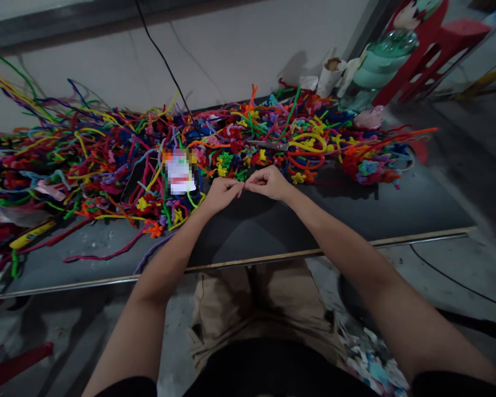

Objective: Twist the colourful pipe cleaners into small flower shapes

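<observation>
My left hand (225,194) and my right hand (269,183) meet over the near part of the dark table (248,237). Both are closed in a pinch, their fingertips almost touching. Whatever lies between the fingers is too small to make out. Just behind the fingertips shows a bit of green pipe cleaner (242,175), and I cannot tell whether it is held. Beyond my hands spreads a heap of coloured pipe cleaners (227,160), many bent into small flower shapes. A metal blade (268,145), apparently of scissors, rests on the heap beside yellow and orange loops.
A phone-like item with a blurred screen (179,173) leans in the heap. At the back right stand a paper cup (330,76) and a green plastic bottle (370,71), near red chairs (458,44). A yellow marker-like stick (33,234) lies left. Below right sits a bin with scraps (372,353).
</observation>
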### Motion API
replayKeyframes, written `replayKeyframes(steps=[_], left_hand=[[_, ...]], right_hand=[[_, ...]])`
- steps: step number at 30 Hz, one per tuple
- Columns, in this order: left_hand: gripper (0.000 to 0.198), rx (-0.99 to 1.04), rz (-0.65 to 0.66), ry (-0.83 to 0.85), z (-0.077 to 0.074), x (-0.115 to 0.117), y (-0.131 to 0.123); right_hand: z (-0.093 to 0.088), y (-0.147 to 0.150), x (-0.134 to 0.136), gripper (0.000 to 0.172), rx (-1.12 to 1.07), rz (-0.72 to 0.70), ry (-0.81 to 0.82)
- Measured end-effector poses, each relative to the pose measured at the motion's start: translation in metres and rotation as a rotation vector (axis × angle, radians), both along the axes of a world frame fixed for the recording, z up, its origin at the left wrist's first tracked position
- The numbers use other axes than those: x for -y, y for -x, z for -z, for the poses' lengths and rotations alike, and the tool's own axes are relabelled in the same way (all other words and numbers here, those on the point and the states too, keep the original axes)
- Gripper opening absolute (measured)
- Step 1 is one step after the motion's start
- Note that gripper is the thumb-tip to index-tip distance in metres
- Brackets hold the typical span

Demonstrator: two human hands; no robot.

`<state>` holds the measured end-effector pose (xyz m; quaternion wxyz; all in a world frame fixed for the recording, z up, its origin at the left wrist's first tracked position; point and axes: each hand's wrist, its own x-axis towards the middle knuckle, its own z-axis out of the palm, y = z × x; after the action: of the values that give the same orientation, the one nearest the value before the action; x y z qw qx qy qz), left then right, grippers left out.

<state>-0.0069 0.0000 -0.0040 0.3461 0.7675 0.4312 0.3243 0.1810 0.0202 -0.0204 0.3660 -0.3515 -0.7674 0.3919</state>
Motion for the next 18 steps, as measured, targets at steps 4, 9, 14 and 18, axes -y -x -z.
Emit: replayKeyframes(steps=[4,9,14,18], left_hand=[[0.050,0.305,-0.175,0.369,0.008,-0.001,-0.015],[0.046,0.014,-0.216,-0.065,0.004,-0.002,-0.002],[0.034,-0.461,0.135,-0.652,-0.007,-0.006,0.023],[0.031,-0.503,0.158,-0.767,-0.007,-0.004,0.019]], right_hand=[[-0.002,0.010,0.015,0.022,0.241,0.228,-0.327],[-0.002,0.011,0.012,0.022,0.156,0.229,-0.241],[-0.003,-0.003,-0.006,0.038,-0.050,-0.133,0.153],[-0.002,-0.006,-0.010,0.041,-0.106,-0.150,0.219]])
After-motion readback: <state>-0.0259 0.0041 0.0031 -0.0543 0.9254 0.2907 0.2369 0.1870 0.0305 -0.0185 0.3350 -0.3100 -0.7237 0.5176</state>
